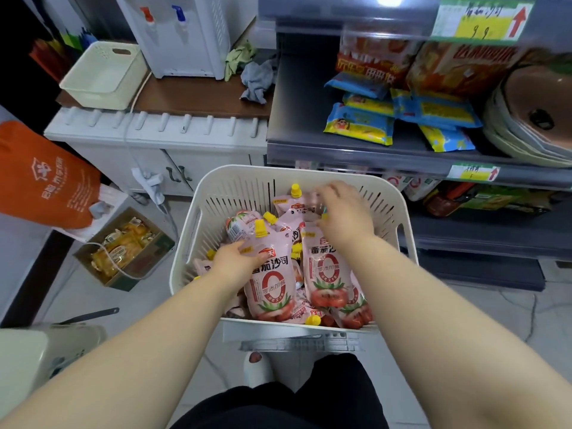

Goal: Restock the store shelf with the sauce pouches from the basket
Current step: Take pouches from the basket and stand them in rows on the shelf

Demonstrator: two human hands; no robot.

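Left hand (236,258) grips near pouch (272,283) by shoulder, likely for lifting. Right hand (343,212) curled over farther pouches (297,209); blurred, hold unclear. All stock in basket (235,187). Shelf (356,151) far right, within reach.

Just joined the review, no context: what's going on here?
A person reaches both hands into the white basket of pink sauce pouches beside the store shelf. The left hand grips one pouch near its yellow cap. The right hand is over pouches at the back, motion-blurred, so its grip is unclear.
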